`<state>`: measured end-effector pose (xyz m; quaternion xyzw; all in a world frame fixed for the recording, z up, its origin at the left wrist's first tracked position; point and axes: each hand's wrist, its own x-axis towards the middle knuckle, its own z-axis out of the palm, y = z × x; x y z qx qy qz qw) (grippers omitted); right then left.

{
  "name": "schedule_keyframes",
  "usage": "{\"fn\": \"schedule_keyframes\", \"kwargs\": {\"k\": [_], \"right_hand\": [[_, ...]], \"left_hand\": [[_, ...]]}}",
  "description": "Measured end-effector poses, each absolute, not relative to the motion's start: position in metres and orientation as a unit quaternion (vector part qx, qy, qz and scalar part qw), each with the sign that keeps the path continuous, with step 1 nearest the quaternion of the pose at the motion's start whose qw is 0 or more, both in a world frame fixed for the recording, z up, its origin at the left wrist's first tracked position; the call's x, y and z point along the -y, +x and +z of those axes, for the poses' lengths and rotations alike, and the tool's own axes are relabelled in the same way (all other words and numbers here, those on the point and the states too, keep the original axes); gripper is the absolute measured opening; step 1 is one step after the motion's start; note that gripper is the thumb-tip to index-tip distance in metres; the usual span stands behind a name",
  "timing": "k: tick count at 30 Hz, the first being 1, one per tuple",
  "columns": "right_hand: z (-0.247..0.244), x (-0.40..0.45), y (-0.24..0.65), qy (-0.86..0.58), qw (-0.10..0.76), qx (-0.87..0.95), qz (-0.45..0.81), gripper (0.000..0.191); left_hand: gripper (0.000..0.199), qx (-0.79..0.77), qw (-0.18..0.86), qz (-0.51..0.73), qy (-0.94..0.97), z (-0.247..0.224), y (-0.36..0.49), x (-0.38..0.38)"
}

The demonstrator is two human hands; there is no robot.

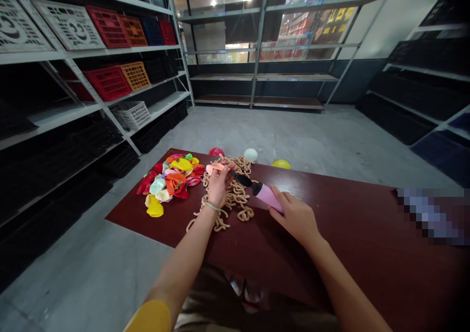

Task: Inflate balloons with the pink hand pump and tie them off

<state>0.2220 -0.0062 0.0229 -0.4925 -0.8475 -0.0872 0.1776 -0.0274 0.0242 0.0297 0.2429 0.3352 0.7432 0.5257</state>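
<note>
Right now I have the pump (pixel 269 198) in view above the middle of the table (pixel 352 224), its pink body lying in the right hand (pixel 297 217), whose fingers are wrapped around it. Its black tip (pixel 242 179) points over to the left hand (pixel 219 190), where I see the fingers closed on a limp peach balloon (pixel 216 167) right by the tip; whether the balloon's neck is fitted over it, I cannot tell, since the fingers cover that spot. A green band (pixel 213 206) circles the left wrist. Under and around that hand I see tan cord (pixel 237 195) spread in loose curls, and to its left a heap of limp balloons (pixel 172 177) in red, yellow, orange and white. Past the table's far edge I make out the tops of a red balloon (pixel 216 152), a white balloon (pixel 250 155) and a yellow balloon (pixel 281 164), all rounded.
</note>
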Motion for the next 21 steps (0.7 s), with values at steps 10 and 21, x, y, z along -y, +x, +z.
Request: {"fn": "schedule_keyframes", "kwargs": {"k": [10, 21], "right_hand": [[0.023, 0.007, 0.219, -0.499, 0.179, 0.843, -0.089, 0.056], [0.014, 0.007, 0.205, -0.450, 0.192, 0.871, -0.048, 0.053]], "left_hand": [[0.038, -0.404, 0.507, 0.703, 0.291, 0.027, -0.014, -0.021], [0.028, -0.304, 0.551, 0.758, 0.173, 0.037, -0.001, -0.017]]}}
